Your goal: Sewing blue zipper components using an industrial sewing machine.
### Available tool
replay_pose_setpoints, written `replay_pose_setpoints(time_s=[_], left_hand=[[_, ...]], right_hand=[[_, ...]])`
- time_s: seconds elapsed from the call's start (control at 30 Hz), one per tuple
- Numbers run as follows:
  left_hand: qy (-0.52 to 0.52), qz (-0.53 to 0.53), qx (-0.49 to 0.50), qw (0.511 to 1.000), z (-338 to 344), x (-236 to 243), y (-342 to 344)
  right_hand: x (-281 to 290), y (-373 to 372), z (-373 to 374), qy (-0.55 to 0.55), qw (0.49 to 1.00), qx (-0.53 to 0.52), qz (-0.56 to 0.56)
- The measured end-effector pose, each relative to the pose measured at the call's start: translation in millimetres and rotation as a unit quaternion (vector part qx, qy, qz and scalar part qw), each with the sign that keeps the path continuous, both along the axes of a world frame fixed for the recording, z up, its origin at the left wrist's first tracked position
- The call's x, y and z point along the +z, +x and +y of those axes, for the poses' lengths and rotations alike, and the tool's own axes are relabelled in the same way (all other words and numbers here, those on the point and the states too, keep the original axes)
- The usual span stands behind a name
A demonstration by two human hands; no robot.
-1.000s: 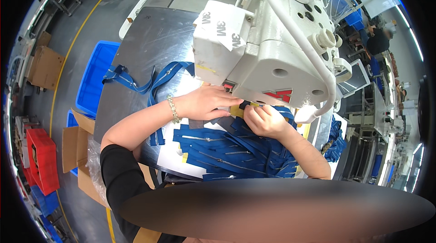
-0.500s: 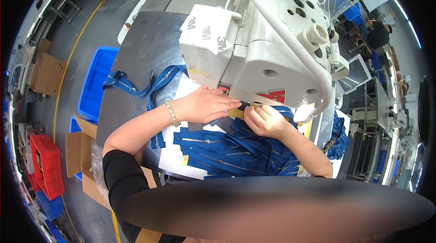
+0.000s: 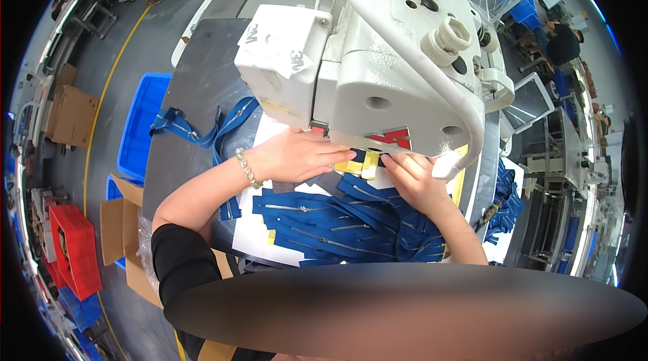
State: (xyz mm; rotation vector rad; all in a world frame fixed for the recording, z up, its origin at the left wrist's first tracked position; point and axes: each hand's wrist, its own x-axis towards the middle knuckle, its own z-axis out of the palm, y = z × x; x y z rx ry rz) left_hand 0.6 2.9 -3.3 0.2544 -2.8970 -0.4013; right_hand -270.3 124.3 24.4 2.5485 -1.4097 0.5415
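Note:
Beneath the head of a white sewing machine (image 3: 398, 101), my left hand (image 3: 300, 157) lies flat, fingers stretched out. Its fingertips rest at the left end of a dark blue strip (image 3: 361, 156). My right hand (image 3: 417, 182) has its fingers bent and pressed together at the strip's right end. Yellow tape pieces (image 3: 358, 168) show on the work surface between the hands. Just below lies a pile of blue zippers (image 3: 337, 222) with metal teeth. The machine head hides the needle area, and I cannot make out the strip's full length.
A blue zipper chain (image 3: 216, 135) trails over the dark metal table (image 3: 196, 77) at left. More blue zippers (image 3: 503, 202) are bundled at right. Left of the table stand a blue bin (image 3: 142, 131), an open cardboard box (image 3: 121, 226) and a red crate (image 3: 75, 253).
My right hand has shifted right and its fingers have straightened somewhat, uncovering more yellow tape. My left hand stays flat at the strip. The whole view has moved slightly.

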Motion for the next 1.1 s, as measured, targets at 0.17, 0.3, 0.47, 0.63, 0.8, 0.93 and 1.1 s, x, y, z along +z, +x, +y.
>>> replay_pose_setpoints(time_s=[0.17,0.3,0.47,0.63,0.8,0.93,1.1], left_hand=[[-0.015,0.007,-0.006,1.000,-0.6,-3.7,-0.6],[0.017,0.007,-0.011,1.000,-2.1,-2.7,-0.9],[0.031,-0.016,-0.025,0.999,-4.3,5.4,-0.4],[0.077,-0.044,-0.018,0.996,-5.9,4.0,1.8],[0.105,-0.086,-0.011,0.991,-5.5,11.2,1.8],[0.076,-0.084,-0.018,0.993,-5.2,12.5,1.8],[0.059,-0.071,-0.020,0.996,-5.2,7.9,1.7]], right_hand=[[-1.1,-3.7,5.4,0.010,1.000,-0.013,-0.005],[-8.7,-3.7,9.5,0.045,0.999,-0.014,-0.014],[-10.4,-5.5,11.0,0.062,0.998,-0.015,-0.022],[-10.5,-4.8,11.6,0.077,0.997,-0.014,-0.027],[-10.2,-5.9,12.2,0.078,0.997,-0.011,-0.015],[-9.4,-4.4,12.8,0.079,0.997,-0.012,-0.016],[-8.0,-2.7,14.4,0.089,0.996,-0.024,-0.011]])
